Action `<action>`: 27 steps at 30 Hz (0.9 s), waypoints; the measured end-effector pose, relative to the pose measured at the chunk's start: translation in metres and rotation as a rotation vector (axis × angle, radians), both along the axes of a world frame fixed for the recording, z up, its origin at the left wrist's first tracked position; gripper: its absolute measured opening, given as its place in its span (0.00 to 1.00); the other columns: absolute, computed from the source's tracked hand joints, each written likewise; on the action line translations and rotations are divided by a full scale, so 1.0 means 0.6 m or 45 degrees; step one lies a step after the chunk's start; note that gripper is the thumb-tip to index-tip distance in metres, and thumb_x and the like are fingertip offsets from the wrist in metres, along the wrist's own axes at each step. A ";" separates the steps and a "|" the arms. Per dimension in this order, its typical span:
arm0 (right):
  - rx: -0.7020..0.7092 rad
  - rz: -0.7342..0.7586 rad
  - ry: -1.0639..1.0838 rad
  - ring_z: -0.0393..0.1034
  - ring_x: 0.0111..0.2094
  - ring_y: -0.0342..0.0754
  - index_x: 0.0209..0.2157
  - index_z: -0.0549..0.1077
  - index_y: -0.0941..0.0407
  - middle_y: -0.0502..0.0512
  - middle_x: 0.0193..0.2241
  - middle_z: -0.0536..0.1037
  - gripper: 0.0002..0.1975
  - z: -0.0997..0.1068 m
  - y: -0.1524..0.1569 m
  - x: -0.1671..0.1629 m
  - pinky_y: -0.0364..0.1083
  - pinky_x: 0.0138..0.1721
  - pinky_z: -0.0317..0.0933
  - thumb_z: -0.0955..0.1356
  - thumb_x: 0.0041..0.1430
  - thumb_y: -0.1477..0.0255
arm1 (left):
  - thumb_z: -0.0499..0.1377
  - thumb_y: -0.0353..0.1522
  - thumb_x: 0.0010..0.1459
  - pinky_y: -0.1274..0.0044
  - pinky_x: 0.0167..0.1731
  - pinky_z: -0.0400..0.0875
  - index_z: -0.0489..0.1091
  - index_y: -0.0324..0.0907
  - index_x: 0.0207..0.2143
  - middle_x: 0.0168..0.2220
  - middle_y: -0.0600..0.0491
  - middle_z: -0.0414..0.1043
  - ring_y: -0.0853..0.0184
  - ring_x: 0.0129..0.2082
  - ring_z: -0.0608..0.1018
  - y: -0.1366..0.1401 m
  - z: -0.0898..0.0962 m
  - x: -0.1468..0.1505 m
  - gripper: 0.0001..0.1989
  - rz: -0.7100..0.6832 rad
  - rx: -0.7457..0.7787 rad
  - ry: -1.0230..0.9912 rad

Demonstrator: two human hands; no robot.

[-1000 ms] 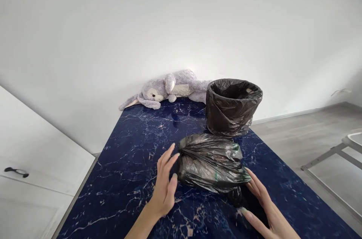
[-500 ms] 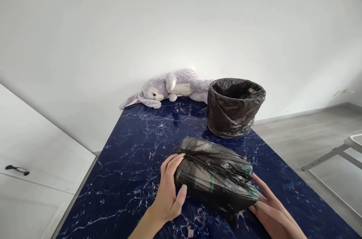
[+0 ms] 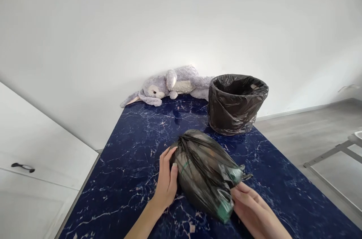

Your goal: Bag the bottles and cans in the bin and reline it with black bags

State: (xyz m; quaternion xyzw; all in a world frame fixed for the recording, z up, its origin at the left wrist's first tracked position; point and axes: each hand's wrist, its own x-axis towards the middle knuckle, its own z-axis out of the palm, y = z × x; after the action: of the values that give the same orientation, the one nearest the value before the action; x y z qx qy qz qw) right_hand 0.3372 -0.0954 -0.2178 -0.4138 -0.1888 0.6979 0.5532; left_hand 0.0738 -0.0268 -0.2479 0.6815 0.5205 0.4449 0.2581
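A filled black plastic bag (image 3: 202, 175) lies on the blue marbled table, its thin film showing something pale and green patches inside. The plastic is gathered into a twist near its far left end. Around that left end curves my left hand (image 3: 166, 176), fingers on the upper side and thumb against the near side. At the right end my right hand (image 3: 249, 201) pinches the plastic between thumb and fingers, beside a green area. Loose film sticks out just beyond the right fingertips. The bag's contents cannot be made out clearly.
Behind the bag, at the right, stands a bin (image 3: 237, 107) lined with black plastic. A lilac plush rabbit (image 3: 169, 86) lies along the wall at the table's (image 3: 130, 137) far edge. A white cabinet (image 3: 36, 190) is at the left, a grey metal frame (image 3: 336, 156) at the right.
The bag has turned, its right end swinging toward me. My right hand has moved left with that end and now pinches the film. My left hand has shifted slightly left.
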 end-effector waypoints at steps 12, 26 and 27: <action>0.601 0.544 -0.671 0.74 0.38 0.51 0.34 0.78 0.54 0.54 0.32 0.80 0.24 0.150 0.109 0.013 0.49 0.46 0.69 0.73 0.67 0.46 | 0.40 0.48 0.81 0.55 0.73 0.61 0.61 0.55 0.71 0.70 0.46 0.65 0.55 0.71 0.68 0.016 0.019 0.008 0.25 0.050 -0.114 -0.207; 1.162 0.548 -1.246 0.57 0.30 0.45 0.31 0.67 0.53 0.46 0.27 0.66 0.20 0.287 0.178 -0.029 0.46 0.32 0.51 0.66 0.76 0.56 | 0.45 0.42 0.81 0.56 0.69 0.61 0.67 0.50 0.58 0.62 0.45 0.68 0.56 0.66 0.70 0.036 0.114 -0.006 0.15 0.093 0.434 -0.196; 1.179 0.552 -1.278 0.57 0.29 0.45 0.31 0.66 0.53 0.46 0.26 0.66 0.20 0.294 0.179 -0.033 0.46 0.31 0.51 0.66 0.76 0.57 | 0.45 0.41 0.81 0.57 0.69 0.62 0.66 0.50 0.58 0.61 0.45 0.69 0.57 0.65 0.70 0.038 0.140 -0.005 0.14 0.078 0.479 -0.184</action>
State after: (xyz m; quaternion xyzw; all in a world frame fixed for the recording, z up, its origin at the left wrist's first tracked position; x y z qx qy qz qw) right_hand 0.3174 0.0123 -0.0417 -0.3608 -0.7753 0.3658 0.3672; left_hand 0.0710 -0.0040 -0.1636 0.6678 0.4288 0.5898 0.1493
